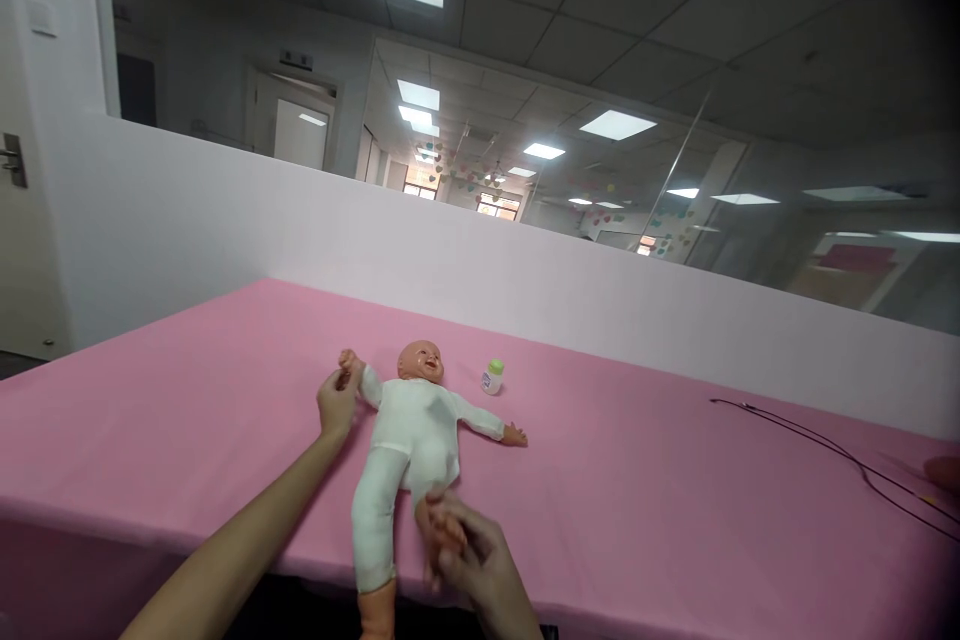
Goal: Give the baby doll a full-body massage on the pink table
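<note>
A baby doll [412,418] in white clothing lies on its back on the pink-covered table, head toward the wall. My left hand [337,402] is closed around the doll's hand at the left, its arm stretched outward. With my right hand [484,552] I grip the doll's foot [448,527], that leg bent and raised near the front edge. The doll's other leg [375,520] is straight, and its foot reaches past the table edge. Its free arm [487,423] extends to the right. Beside the doll's head stands a small bottle [492,378] with a green cap.
The pink table cover [637,500] spreads wide on both sides. Thin black cables [832,445] lie at the right, near a blurred reddish object [941,472]. A white low wall [450,250] with glass above borders the table's back. A door [26,200] is at far left.
</note>
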Demonstrator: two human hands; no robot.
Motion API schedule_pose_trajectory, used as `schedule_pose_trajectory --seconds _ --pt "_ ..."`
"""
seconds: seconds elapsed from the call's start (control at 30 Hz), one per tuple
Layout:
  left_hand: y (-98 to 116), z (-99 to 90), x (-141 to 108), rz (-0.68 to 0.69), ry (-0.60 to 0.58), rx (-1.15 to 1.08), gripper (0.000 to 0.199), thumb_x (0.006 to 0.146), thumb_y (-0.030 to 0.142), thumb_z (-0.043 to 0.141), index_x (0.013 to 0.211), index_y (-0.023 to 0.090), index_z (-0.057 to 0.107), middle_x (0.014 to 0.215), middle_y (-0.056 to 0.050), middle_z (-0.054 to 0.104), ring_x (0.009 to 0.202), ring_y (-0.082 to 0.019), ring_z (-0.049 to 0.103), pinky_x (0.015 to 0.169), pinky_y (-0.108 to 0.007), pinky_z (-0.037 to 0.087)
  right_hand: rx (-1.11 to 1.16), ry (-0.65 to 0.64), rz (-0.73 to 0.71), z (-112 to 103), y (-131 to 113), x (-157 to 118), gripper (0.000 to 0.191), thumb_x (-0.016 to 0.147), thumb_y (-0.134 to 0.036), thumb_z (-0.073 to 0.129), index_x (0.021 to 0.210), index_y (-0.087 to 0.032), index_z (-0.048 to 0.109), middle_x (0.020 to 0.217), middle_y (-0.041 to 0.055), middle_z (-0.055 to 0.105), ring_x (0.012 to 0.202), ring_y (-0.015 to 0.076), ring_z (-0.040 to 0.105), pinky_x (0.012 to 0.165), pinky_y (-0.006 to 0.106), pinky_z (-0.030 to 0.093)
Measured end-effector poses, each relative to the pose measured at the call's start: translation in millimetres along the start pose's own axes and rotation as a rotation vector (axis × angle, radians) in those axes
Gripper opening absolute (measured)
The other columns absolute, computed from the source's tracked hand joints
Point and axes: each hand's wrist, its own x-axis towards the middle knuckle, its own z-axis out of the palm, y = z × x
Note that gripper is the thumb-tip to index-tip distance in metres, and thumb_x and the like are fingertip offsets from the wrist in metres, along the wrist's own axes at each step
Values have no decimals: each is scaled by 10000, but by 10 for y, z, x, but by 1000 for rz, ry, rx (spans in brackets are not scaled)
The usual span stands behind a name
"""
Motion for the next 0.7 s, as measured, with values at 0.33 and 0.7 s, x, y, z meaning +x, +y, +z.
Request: schedule_pose_trajectory --seconds 0.33,0.7 --pt "179 -8 -202 426 -321 229 325 939 521 680 987 213 772 896 -51 775 746 -201 671 692 -294 485 -45 118 -13 13 -167 171 537 796 -483 911 1248 -224 780 1215 121 708 684 151 679 707 337 596" --pt "123 14 -169 255 -275 93 357 914 549 694 959 202 764 919 -62 774 784 -215 676 701 -306 495 -26 208 -22 47 -247 490 546 758 -479 936 1208 -207 789 1259 124 697 720 140 643 701 312 565"
